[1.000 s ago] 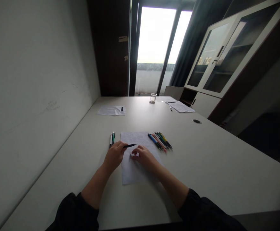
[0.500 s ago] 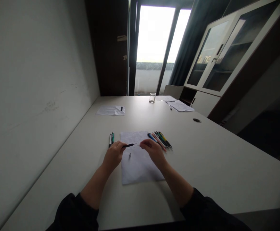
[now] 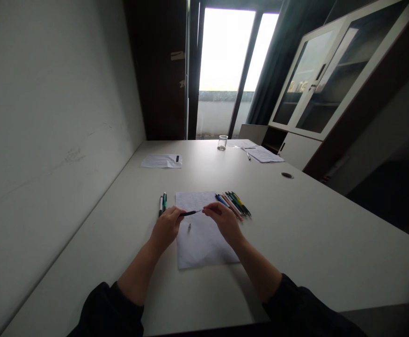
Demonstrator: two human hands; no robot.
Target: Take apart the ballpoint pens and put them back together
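My left hand (image 3: 167, 224) is closed around a black pen (image 3: 189, 213), which points right with a thin refill end sticking out of its front. Opposite it, my right hand (image 3: 222, 220) pinches something tiny at its fingertips, too small to name, close to the pen's thin end. Whether the two touch, I cannot tell. Both hands are above a lined sheet of paper (image 3: 204, 252). A small silvery pen tip piece (image 3: 189, 226) lies on that sheet below the pen.
Several coloured pens (image 3: 233, 205) lie in a row at the paper's right edge. Left of the sheet are two more pens (image 3: 163, 204). Farther back are a sheet (image 3: 158, 161), a glass jar (image 3: 222, 142), stacked papers (image 3: 265, 154) and a round cable hole (image 3: 287, 176).
My right hand has moved slightly left, so its fingertips are nearer the pen's thin end. My left hand holds the pen almost unmoved.
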